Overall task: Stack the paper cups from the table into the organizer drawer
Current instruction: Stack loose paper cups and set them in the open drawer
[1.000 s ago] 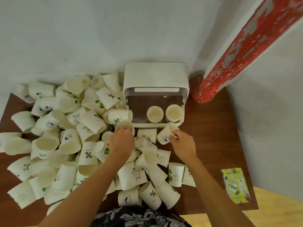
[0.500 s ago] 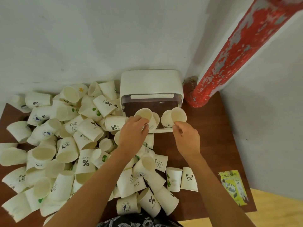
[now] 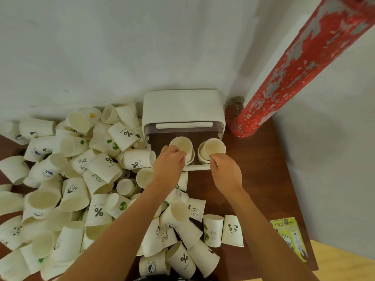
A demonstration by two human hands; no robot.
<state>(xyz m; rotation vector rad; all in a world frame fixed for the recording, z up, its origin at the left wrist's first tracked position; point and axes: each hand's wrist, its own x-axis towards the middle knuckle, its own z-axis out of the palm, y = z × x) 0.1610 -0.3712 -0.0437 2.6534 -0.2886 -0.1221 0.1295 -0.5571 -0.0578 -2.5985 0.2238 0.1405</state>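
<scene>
- The left hand (image 3: 169,160) grips a cup (image 3: 181,144), its mouth facing the camera, at the left stack (image 3: 190,157) in the open drawer (image 3: 199,168) of the white organizer (image 3: 182,107).
- The right hand (image 3: 224,169) pinches the lower rim of another cup (image 3: 215,146) at the right stack (image 3: 202,156).
- Loose cups (image 3: 105,167) lie heaped on the desk (image 3: 261,171), left of the organizer and in front of it.
- A red pillar (image 3: 300,63) stands right of the organizer.
</scene>
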